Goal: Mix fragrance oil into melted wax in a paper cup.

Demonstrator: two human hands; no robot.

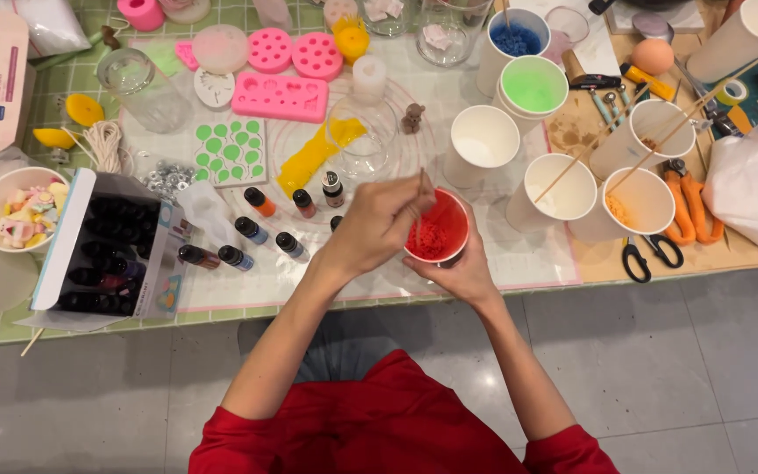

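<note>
red wax cup (436,230) at 6 o'clock edge of surface (247,290) | right hand (462,274) grip clamped under cup | left hand (377,224) grip pinched on wooden stick (420,197) | risk: hard stirring could flick granules or tip cup off edge onto floor

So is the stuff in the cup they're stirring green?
No, the paper cup cradled by the right hand holds red material, stirred by the left hand with a wooden stick.
</note>
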